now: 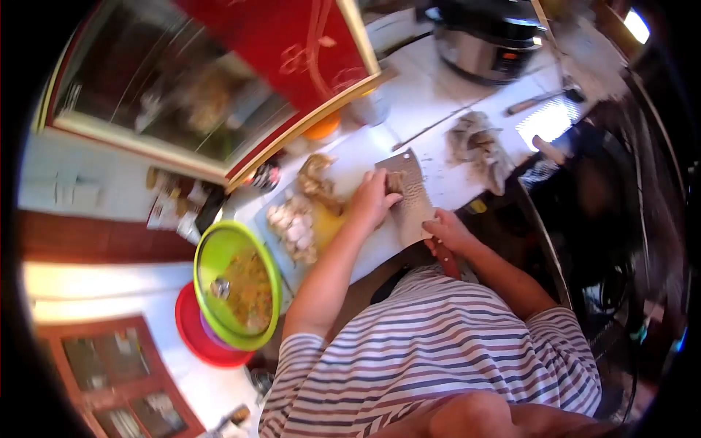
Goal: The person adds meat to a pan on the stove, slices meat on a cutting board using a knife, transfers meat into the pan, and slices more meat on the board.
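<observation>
My right hand (451, 232) grips a cleaver (415, 208) by its brown wooden handle, with the fingers near the base of the wide blade. The blade is tilted, its corner with a small hole pointing away from me. My left hand (371, 198) is closed at the blade's left side, thumb and fingertips on a small brown lump (396, 182) that looks like ginger; the exact contact is blurred. Left of this hand, peeled garlic cloves (293, 225) and a knobbly brown piece (317, 177), resembling ginger root, lie on a cutting board (272, 213).
A lime green bowl (274, 292) with yellowish food and a metal utensil sits over a red basin (188, 321). Ahead are a crumpled cloth (478, 146), a grater (548, 123) and an electric cooker (482, 44). A glass-fronted cabinet (307, 135) overhangs the counter at upper left.
</observation>
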`<act>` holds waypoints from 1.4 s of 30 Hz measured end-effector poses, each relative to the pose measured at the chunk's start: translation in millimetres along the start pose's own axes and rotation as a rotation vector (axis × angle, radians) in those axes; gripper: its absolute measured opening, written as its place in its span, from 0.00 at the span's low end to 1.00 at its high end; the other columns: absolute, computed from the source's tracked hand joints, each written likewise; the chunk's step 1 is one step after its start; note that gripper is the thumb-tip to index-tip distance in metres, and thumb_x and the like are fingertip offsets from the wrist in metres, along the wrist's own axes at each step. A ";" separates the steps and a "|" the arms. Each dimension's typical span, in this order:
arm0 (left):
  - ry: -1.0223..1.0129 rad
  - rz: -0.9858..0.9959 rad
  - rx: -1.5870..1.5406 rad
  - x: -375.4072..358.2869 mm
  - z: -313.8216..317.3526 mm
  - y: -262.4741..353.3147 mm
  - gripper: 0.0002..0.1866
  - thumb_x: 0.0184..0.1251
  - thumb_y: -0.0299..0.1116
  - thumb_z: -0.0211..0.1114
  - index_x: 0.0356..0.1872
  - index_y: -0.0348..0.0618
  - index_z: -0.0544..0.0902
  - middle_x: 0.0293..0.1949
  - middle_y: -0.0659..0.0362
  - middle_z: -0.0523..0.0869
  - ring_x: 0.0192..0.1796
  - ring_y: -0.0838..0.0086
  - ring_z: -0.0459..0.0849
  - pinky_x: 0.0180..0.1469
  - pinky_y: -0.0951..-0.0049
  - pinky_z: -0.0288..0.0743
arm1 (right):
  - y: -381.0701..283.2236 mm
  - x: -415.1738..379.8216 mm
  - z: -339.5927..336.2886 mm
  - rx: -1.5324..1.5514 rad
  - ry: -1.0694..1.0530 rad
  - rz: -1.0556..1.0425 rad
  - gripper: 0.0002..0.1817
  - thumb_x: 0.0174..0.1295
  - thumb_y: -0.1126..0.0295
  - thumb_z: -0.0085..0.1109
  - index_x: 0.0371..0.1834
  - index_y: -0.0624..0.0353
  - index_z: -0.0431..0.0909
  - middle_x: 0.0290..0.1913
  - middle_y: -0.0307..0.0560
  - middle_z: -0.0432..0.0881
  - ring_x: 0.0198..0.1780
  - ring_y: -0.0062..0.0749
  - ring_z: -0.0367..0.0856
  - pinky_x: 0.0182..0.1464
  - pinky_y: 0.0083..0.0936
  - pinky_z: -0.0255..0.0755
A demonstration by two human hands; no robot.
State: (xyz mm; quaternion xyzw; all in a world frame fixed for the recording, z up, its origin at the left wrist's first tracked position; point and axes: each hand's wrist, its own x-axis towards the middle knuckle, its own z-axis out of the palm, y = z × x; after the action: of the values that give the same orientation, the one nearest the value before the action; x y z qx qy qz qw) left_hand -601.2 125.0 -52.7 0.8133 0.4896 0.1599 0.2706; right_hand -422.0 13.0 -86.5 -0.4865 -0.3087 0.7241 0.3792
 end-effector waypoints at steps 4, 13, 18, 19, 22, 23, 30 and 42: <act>-0.033 0.254 -0.021 45.5 -7.6 69.8 0.27 0.46 0.32 0.70 0.49 0.40 0.71 0.43 0.46 0.75 0.43 0.52 0.78 0.43 0.60 0.74 | -38.0 -46.8 -12.9 0.041 0.116 -0.176 0.10 0.60 0.70 0.47 0.43 0.61 0.68 0.20 0.42 0.75 0.15 0.24 0.72 0.18 0.20 0.68; -0.186 0.914 -0.052 128.4 90.8 332.9 0.16 0.55 0.31 0.58 0.45 0.40 0.71 0.42 0.45 0.77 0.41 0.48 0.78 0.42 0.56 0.73 | -93.2 -170.1 -102.9 0.114 1.024 -0.571 0.09 0.58 0.73 0.48 0.40 0.63 0.68 0.22 0.45 0.75 0.18 0.26 0.73 0.20 0.25 0.70; -0.283 0.763 -0.151 165.3 231.5 422.1 0.14 0.60 0.33 0.49 0.43 0.36 0.73 0.40 0.39 0.77 0.44 0.48 0.79 0.46 0.54 0.73 | -81.4 -198.9 -180.9 -0.352 1.606 -0.465 0.10 0.55 0.73 0.51 0.38 0.65 0.68 0.25 0.57 0.77 0.23 0.44 0.79 0.26 0.34 0.72; -0.310 0.712 -0.231 162.8 237.5 431.8 0.16 0.58 0.37 0.52 0.43 0.37 0.74 0.40 0.40 0.78 0.45 0.50 0.79 0.47 0.55 0.74 | -76.8 -205.7 -190.4 -0.310 1.644 -0.460 0.09 0.56 0.73 0.50 0.38 0.65 0.68 0.25 0.56 0.77 0.22 0.43 0.79 0.27 0.34 0.72; -0.290 0.790 -0.218 152.9 244.2 450.7 0.22 0.53 0.34 0.59 0.50 0.36 0.75 0.39 0.39 0.81 0.45 0.48 0.79 0.47 0.55 0.72 | -68.1 -228.0 -204.4 -0.168 1.768 -0.450 0.08 0.58 0.73 0.48 0.39 0.64 0.68 0.23 0.54 0.77 0.22 0.39 0.78 0.26 0.33 0.71; -0.303 0.770 -0.248 154.1 247.2 451.9 0.21 0.53 0.34 0.61 0.49 0.35 0.75 0.41 0.40 0.80 0.46 0.49 0.79 0.48 0.57 0.72 | -58.3 -234.3 -213.8 -0.155 1.777 -0.428 0.06 0.59 0.74 0.47 0.38 0.64 0.68 0.22 0.50 0.76 0.20 0.35 0.76 0.24 0.32 0.70; -0.375 0.784 -0.894 134.8 136.2 382.7 0.13 0.61 0.23 0.58 0.48 0.36 0.75 0.42 0.56 0.81 0.42 0.74 0.81 0.45 0.76 0.74 | -69.9 -228.5 -223.6 0.586 1.496 -1.231 0.05 0.59 0.76 0.48 0.37 0.60 0.69 0.21 0.43 0.72 0.18 0.29 0.72 0.19 0.27 0.66; 0.396 -0.179 -0.231 -81.5 -21.5 -10.4 0.08 0.59 0.24 0.59 0.39 0.36 0.79 0.35 0.56 0.79 0.30 0.77 0.78 0.34 0.78 0.72 | -112.0 -112.0 -78.5 0.573 0.116 -0.941 0.15 0.60 0.71 0.45 0.48 0.66 0.65 0.21 0.46 0.71 0.21 0.34 0.71 0.24 0.32 0.69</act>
State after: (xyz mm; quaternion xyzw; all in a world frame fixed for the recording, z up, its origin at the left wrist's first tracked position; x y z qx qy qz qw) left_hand -658.2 63.0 -41.2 0.6833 0.5815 0.3467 0.2735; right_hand -293.7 -17.6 31.3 -0.2126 -0.2618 0.5035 0.7955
